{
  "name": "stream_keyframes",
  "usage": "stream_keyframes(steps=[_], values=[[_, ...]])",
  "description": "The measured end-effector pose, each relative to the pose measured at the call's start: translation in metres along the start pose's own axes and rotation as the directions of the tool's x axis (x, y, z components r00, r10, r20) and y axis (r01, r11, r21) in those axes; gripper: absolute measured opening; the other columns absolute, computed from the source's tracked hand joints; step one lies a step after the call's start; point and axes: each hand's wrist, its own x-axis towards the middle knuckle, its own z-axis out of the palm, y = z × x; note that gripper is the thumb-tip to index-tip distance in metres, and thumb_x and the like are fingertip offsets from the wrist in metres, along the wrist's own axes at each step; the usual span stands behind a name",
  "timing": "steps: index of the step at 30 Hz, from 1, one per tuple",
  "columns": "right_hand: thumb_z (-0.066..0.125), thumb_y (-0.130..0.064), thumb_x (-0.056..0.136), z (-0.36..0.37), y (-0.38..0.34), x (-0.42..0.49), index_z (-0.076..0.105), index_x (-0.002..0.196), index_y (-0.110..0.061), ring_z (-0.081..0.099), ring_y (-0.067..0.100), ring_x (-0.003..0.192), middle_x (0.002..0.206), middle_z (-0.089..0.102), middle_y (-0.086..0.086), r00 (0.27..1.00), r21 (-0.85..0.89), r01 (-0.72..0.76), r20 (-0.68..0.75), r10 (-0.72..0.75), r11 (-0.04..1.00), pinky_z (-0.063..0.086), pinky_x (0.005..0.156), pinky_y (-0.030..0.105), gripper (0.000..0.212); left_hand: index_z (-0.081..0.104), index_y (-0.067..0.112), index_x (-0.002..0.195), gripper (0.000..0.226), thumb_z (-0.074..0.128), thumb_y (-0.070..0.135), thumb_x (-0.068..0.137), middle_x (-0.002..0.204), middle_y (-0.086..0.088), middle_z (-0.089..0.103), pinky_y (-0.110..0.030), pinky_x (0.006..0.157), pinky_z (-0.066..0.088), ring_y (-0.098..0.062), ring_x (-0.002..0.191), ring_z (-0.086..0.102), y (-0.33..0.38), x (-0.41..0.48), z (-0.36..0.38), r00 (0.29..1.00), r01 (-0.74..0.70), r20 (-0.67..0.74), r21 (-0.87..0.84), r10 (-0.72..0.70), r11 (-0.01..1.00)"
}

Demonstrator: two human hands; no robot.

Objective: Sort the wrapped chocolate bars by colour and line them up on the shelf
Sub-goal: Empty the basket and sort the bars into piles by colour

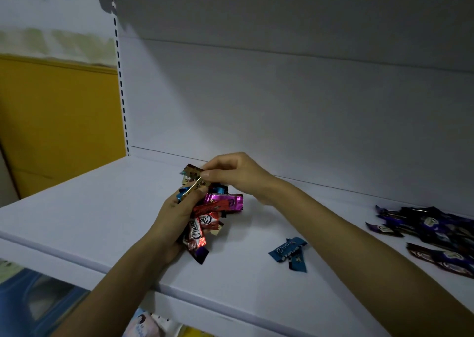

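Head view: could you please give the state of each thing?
Left hand: grips a mixed bunch of bars.
Right hand: pinches a gold bar at the bunch's top.
Blue bars: loose on the shelf, overlapping.
Purple bars: heaped at the shelf's right.

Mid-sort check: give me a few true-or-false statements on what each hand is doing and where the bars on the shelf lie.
1. The left hand grips a mixed bunch of bars. True.
2. The right hand lies flat on the shelf, holding nothing. False: it pinches a gold-brown bar at the top of the bunch.
3. The light blue bars lie on the shelf, right of the bunch. True.
4. The dark purple pile lies at the left end of the shelf. False: it lies at the right, beyond the light blue bars.
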Motion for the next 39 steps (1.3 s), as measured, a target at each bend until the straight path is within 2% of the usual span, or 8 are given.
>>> stream_keyframes(steps=[5,11,18,22,25,28,35,39], values=[[0.066,-0.018,0.086,-0.001,0.004,0.021,0.069,0.09,-0.019,0.061,0.011,0.073,0.083,0.066,-0.001,0.977,0.274,-0.067,-0.179,0.119,0.959,0.049,0.063,0.021,0.004,0.066,0.009,0.11,0.029,0.062,0.027,0.088,0.093,-0.021,0.072,-0.033,0.054,0.058,-0.027,0.065,0.069,0.001,0.001,-0.001,0.998,0.005,-0.068,-0.054,-0.008,0.999],[0.069,-0.013,0.083,-0.013,0.045,0.051,0.069,0.102,-0.007,0.045,0.012,0.051,0.069,0.057,0.003,0.778,0.357,-0.285,-0.457,0.432,0.89,0.039,0.045,0.022,0.02,0.065,0.011,0.107,0.028,0.064,0.03,0.086,0.087,-0.016,0.074,-0.028,0.05,0.055,-0.023,0.063,0.07,-0.001,0.004,-0.003,0.991,0.028,-0.13,-0.071,-0.037,0.997],[0.062,-0.014,0.09,-0.012,0.037,0.083,0.06,0.117,0.001,0.063,0.017,0.066,0.086,0.065,0.009,0.866,0.284,-0.279,-0.339,0.368,0.918,0.055,0.069,0.031,0.03,0.065,0.01,0.111,0.028,0.063,0.025,0.088,0.089,-0.019,0.073,-0.03,0.053,0.056,-0.026,0.064,0.069,-0.001,0.005,-0.001,0.994,-0.005,-0.107,-0.087,-0.005,0.996],[0.066,-0.048,0.079,-0.009,0.025,0.048,0.071,0.101,-0.014,0.068,0.013,0.085,0.098,0.072,0.003,0.992,0.218,-0.081,-0.077,0.1,0.972,0.054,0.079,0.026,0.041,0.065,0.011,0.109,0.024,0.061,0.025,0.09,0.089,-0.019,0.073,-0.029,0.051,0.055,-0.025,0.064,0.069,0.0,0.006,-0.001,0.996,-0.007,-0.095,-0.071,0.0,0.997],[0.072,-0.036,0.076,-0.003,0.022,0.022,0.074,0.089,-0.021,0.068,0.009,0.088,0.093,0.073,-0.003,0.999,0.114,0.04,0.027,-0.043,0.993,0.053,0.079,0.021,0.02,0.065,0.011,0.111,0.025,0.06,0.024,0.091,0.096,-0.023,0.071,-0.036,0.059,0.059,-0.031,0.072,0.069,0.0,0.005,0.0,0.996,-0.031,-0.08,-0.059,0.026,0.998],[0.074,-0.012,0.079,0.0,0.019,0.015,0.073,0.081,-0.016,0.068,0.008,0.082,0.085,0.073,-0.004,0.996,0.118,0.092,-0.024,-0.09,0.989,0.054,0.076,0.021,0.005,0.066,0.009,0.111,0.025,0.06,0.024,0.09,0.095,-0.022,0.071,-0.037,0.06,0.059,-0.03,0.071,0.068,0.001,0.002,0.003,0.997,-0.042,-0.073,-0.058,0.038,0.997],[0.072,-0.014,0.08,0.009,0.014,0.016,0.073,0.078,-0.016,0.064,0.018,0.08,0.08,0.069,0.002,0.99,0.296,0.054,-0.138,-0.013,0.954,0.053,0.082,0.033,0.002,0.067,0.007,0.108,0.026,0.063,0.024,0.088,0.09,-0.02,0.072,-0.032,0.055,0.057,-0.027,0.066,0.069,0.002,-0.001,0.003,0.992,-0.042,-0.119,-0.084,0.032,0.996],[0.069,-0.012,0.083,-0.001,0.019,0.024,0.07,0.079,-0.014,0.052,0.011,0.056,0.059,0.056,-0.001,0.938,0.564,0.107,-0.331,0.105,0.819,0.052,0.061,0.026,0.005,0.068,0.013,0.11,0.025,0.064,0.022,0.087,0.091,-0.017,0.074,-0.03,0.051,0.056,-0.024,0.066,0.071,0.002,0.0,0.004,0.991,-0.019,-0.131,-0.149,-0.001,0.989]])
